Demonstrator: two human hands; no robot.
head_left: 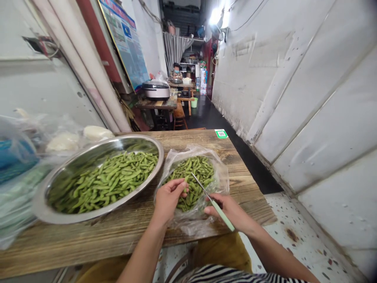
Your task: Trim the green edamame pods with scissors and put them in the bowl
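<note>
I see left fingers (179, 189) pinching a slim green pod (186, 179) over clear plastic bag (223, 176); right fingers (220, 199) grip pale-green-handled, metal-bladed tool (219, 210).

The person wears a black-and-white striped garment (232, 274) — forearms (143, 251) and hands (165, 199) are bare.

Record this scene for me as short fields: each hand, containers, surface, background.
Left hand: pinching a slim green pod
Right hand: holding a metal-bladed tool with pale green handle
Left container: wide shiny metal basin with heaped green pods
Centre container: open clear plastic bag with more green pods
Surface: brown wooden table
Background: pale rounded appliance with dark trim
</note>
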